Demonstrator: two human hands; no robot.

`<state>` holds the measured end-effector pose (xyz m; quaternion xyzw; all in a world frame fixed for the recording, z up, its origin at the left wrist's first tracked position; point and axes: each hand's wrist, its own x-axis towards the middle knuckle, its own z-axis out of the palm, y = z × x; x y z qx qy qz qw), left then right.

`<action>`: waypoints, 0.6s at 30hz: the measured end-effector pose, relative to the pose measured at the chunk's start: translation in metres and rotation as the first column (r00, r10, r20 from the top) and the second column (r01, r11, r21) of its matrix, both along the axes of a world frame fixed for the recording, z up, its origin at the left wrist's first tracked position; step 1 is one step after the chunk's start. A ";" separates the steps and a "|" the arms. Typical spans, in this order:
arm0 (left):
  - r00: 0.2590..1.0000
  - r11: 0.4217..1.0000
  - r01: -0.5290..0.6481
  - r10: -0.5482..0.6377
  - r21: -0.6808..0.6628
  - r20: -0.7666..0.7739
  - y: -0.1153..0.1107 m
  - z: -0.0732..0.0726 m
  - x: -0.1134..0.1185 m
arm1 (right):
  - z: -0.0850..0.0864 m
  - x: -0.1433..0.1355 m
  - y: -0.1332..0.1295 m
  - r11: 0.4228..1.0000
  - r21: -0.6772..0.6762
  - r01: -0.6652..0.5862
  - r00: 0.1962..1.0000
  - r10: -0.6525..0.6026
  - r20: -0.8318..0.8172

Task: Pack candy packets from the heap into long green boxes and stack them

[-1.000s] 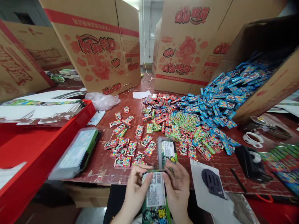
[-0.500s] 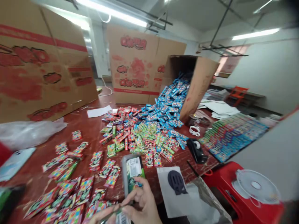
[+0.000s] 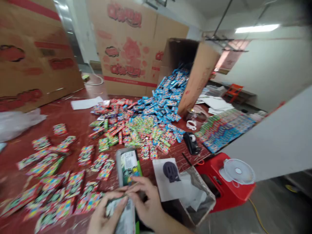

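Observation:
My left hand (image 3: 104, 213) is closed around a small pale packet (image 3: 112, 207), mostly covered by the fingers. Fingertips of my right hand (image 3: 147, 201) are pinched together against those of the left, at the packet's far end; what they grip there is hidden. Under the hands lies a white-labelled green pack (image 3: 126, 218). Just beyond them, on the table, sits a clear plastic case (image 3: 119, 164) holding a green pack with a white label (image 3: 129, 160). Small red, colourfully dotted packets (image 3: 75, 183) are scattered left of my hands.
A heap of blue packets (image 3: 168, 94) spills from a tipped carton (image 3: 195, 76), beside red and green ones (image 3: 140, 126). Large cartons (image 3: 126, 48) stand behind. Rightward are a tape dispenser (image 3: 192, 143), white sheet (image 3: 159, 183), lined bin (image 3: 209, 203) and fan (image 3: 239, 170) on a red stool (image 3: 243, 191).
The view has tilted down and swung right, so the table things appear higher and further left. Both hands now show more fully, still together, with the left fingers wrapped round the packet.

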<state>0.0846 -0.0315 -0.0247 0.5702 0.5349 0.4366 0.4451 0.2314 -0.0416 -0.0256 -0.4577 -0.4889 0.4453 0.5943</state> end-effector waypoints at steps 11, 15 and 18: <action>0.931 0.961 0.160 -0.071 -0.224 0.359 -0.006 -0.006 0.004 | 0.033 0.028 0.051 0.941 -0.077 -0.328 0.897 0.336 0.288; 0.929 0.963 0.143 -0.050 -0.230 0.368 -0.008 -0.008 0.003 | 0.040 0.020 0.054 0.849 -0.248 -0.466 0.830 0.517 0.210; 0.938 0.965 0.134 -0.050 -0.225 0.344 -0.007 -0.005 0.002 | 0.036 0.013 0.049 0.856 -0.285 -0.432 0.832 0.500 0.239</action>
